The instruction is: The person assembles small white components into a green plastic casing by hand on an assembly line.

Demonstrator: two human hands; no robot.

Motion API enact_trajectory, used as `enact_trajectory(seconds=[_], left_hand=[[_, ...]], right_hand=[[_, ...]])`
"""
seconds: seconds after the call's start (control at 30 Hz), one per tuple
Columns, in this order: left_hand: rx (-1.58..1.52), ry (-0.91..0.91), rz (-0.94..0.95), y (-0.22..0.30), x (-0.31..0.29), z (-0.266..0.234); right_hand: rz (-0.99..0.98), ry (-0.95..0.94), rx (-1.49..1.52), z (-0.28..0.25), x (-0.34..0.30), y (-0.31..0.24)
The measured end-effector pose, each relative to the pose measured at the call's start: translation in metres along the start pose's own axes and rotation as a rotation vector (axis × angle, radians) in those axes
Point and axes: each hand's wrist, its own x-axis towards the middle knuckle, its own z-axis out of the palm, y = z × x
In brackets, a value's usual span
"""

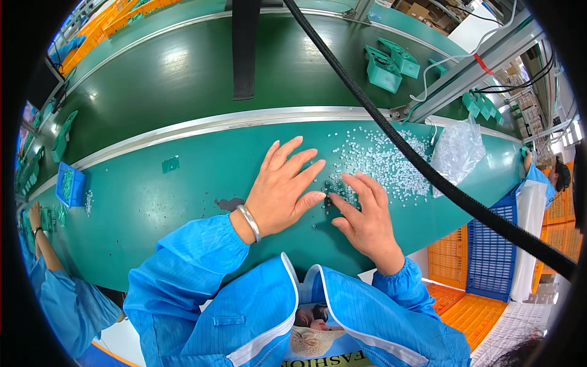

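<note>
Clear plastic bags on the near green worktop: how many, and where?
1. The clear plastic bag lies on the right of the worktop, beside the scattered pale pieces and farther right than the right hand. Another could be hidden beneath it.

Green plastic parts (384,77) lie beyond the metal rail (306,114), orange crates (447,262) rightward.

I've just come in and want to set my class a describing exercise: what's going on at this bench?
A person in a blue fabric jacket is working bare-handed at a flat green tabletop. The left-hand grip is open, fingers spread; the right-hand grip, fingers loosely bent, is at the near edge of many tiny, whitish translucent pieces, scattered loose. Whether any fingertip touches one is unclear. A crumpled clear plastic bag lies to their right.
</note>
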Motion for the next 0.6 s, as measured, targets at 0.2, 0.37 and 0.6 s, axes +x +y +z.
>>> enact_trajectory(seconds=[0.2,0.37,0.6], left_hand=[[-0.002,-0.005,-0.005,0.0007,0.0002,-0.0005],[0.0,-0.008,-0.007,0.0003,0.0004,0.0004],[-0.003,-0.004,-0.005,0.0001,0.0002,0.0003]], right_hand=[[-0.001,0.028,0.019,-0.0034,-0.0017,0.0005],[0.018,0.002,0.059,0.0004,-0.0042,0.0007],[0.098,-0.047,0.072,0.0003,-0.0107,-0.0024]])
